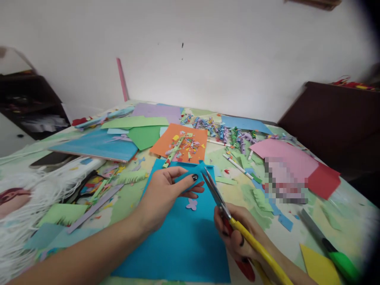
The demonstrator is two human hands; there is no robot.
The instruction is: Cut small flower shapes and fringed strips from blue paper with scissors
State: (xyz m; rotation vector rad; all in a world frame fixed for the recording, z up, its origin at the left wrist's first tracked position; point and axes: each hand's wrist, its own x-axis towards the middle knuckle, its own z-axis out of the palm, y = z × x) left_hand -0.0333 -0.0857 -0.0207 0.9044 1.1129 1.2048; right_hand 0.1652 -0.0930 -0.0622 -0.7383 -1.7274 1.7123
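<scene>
My left hand (pixel 175 182) pinches a small piece of blue paper (pixel 199 171) between thumb and fingers, above a large blue sheet (pixel 178 245). In my right hand (pixel 237 233) is a pair of scissors (pixel 222 208) with yellow handles and metal blades. The blade tips point up and to the left, right beside the blue piece; I cannot tell whether they touch it. A small lilac paper flower or butterfly shape (pixel 191 204) lies on the blue sheet just below my left fingers.
An orange sheet (pixel 160 146) with tiny scraps lies behind. Curled paper bits (pixel 222 132), pink paper (pixel 264 148) and red paper (pixel 325 182) spread at the right. A green-handled cutter or knife (pixel 329 247) rests near the right edge. White yarn (pixel 50 198) and a phone (pixel 55 159) lie left.
</scene>
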